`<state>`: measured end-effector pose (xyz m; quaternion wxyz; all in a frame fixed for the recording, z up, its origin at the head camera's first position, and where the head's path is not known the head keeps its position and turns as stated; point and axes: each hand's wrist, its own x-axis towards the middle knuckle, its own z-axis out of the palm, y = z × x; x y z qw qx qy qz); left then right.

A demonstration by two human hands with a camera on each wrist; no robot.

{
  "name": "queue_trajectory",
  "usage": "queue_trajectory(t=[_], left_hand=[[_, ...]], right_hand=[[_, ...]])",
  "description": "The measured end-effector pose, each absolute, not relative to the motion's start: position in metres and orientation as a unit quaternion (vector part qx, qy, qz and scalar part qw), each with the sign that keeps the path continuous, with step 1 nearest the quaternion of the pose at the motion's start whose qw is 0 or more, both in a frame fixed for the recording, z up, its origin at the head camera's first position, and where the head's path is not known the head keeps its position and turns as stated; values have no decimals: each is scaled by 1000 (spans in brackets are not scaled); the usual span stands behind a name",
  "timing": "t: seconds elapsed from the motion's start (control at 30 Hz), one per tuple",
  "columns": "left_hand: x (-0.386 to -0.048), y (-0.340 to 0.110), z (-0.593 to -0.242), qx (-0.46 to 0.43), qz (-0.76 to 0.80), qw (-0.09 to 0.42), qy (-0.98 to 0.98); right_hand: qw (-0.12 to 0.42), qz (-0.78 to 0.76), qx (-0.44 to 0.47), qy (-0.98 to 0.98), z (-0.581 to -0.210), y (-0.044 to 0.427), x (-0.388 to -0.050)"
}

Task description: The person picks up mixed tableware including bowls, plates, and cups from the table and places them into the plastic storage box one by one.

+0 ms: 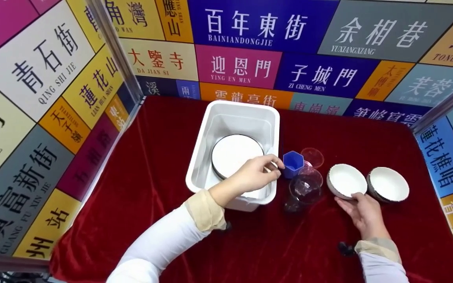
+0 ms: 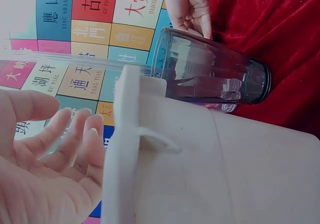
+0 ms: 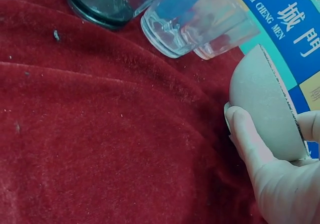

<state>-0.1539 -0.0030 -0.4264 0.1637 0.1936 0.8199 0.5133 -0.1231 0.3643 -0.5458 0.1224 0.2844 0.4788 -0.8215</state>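
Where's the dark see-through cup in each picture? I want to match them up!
Head: right of centre, a bit below the middle, beside the white tub; it is the dark cup.
Left wrist: upper right, looking sideways; the dark cup.
Right wrist: top edge, left of middle, partly cut off; the dark cup.
Shared landmark: the red cloth, in all three.

Tub [image 1: 246, 122] sits on cloth [image 1: 132, 196], plate [image 1: 232, 151] inside; cups [image 1: 293, 164] R of tub, then L bowl [image 1: 347, 181] & R bowl [image 1: 389, 184]. My L hand [image 1: 256, 173] lies above tub's R rim, R hand [image 1: 362, 214] at L bowl's front.
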Motion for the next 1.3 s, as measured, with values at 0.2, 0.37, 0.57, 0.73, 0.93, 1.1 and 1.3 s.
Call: queue_trajectory(t=[0.2, 0.37, 0.57, 0.73, 0.93, 1.1, 1.3], left_hand=[[-154, 6, -429, 194, 517, 163, 818], [-155, 11, -431, 194, 524, 171, 812], [-156, 14, -430, 193, 525, 170, 811], [-157, 16, -430, 196, 525, 172, 810], [-157, 18, -429, 189, 535, 177, 804], [-157, 20, -426, 184, 546, 185, 796], [-158, 24, -424, 175, 553, 198, 790]], right_hand=[[112, -821, 267, 493, -541, 363, -121], [93, -813, 258, 514, -536, 361, -118], [87, -810, 243, 526, -531, 360, -116], [76, -815, 232, 526, -526, 359, -111], [66, -824, 211, 521, -521, 357, -105], [56, -823, 204, 527, -513, 354, -104], [56, -817, 192, 540, -503, 351, -103]])
